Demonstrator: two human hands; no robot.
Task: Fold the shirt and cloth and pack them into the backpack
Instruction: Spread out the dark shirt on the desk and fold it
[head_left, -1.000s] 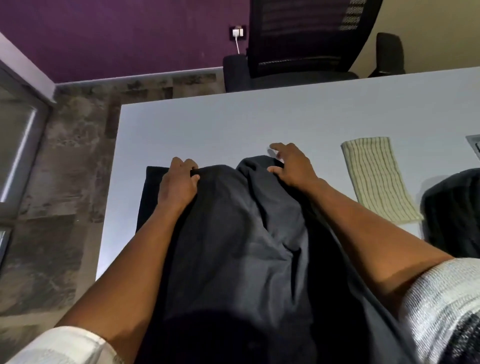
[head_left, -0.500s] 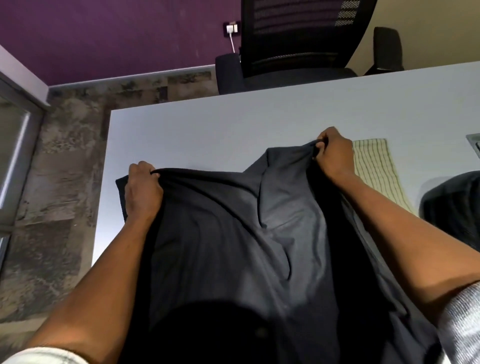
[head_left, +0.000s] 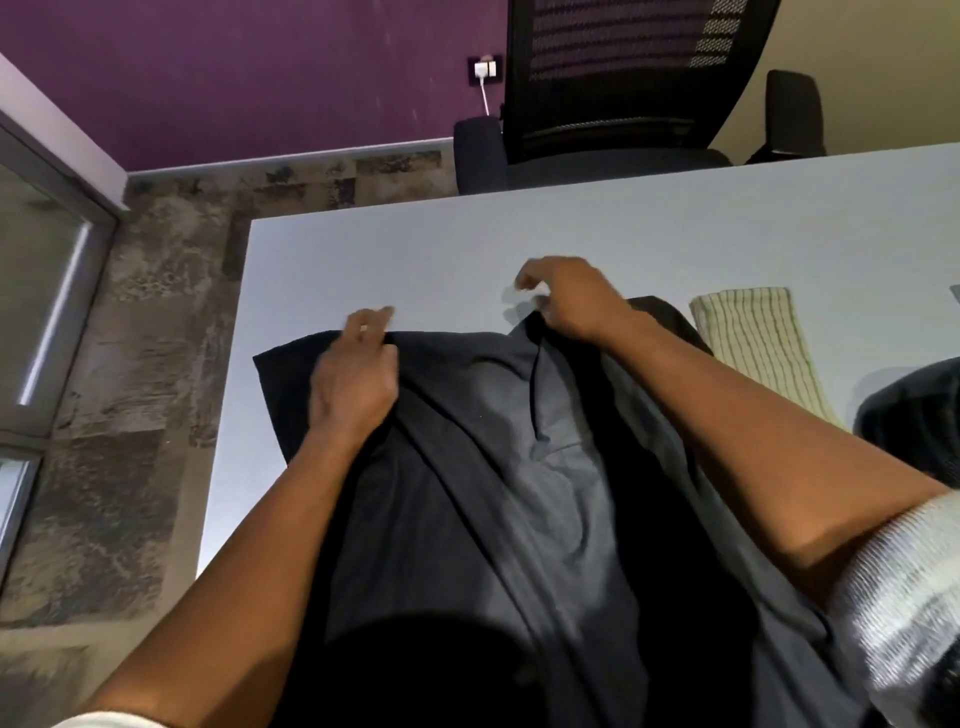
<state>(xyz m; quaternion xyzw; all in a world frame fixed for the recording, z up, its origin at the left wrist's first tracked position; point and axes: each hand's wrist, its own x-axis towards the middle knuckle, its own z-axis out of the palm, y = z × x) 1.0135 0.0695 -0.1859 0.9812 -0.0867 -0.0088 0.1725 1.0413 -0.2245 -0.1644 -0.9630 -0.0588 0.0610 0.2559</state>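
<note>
The shirt (head_left: 519, 493), dark grey, soft and creased, lies across the pale grey surface (head_left: 623, 234) from the frame's middle down to its lower edge, one squared corner spread flat at centre left. The left hand (head_left: 353, 379) rests on the shirt's upper edge with fingers curled; motion blur hides whether its grip pinches the fabric. The right hand (head_left: 571, 301), at centre, pinches the raised fabric edge with curled fingers. Right of the shirt lies the cloth (head_left: 753, 348), a folded cream rectangle with thin green stripes and a ribbed weave. At the right edge sits a dark, rounded backpack (head_left: 914, 415), its contents unseen. A black mesh office chair (head_left: 623, 78) stands behind the surface, at upper centre.
</note>
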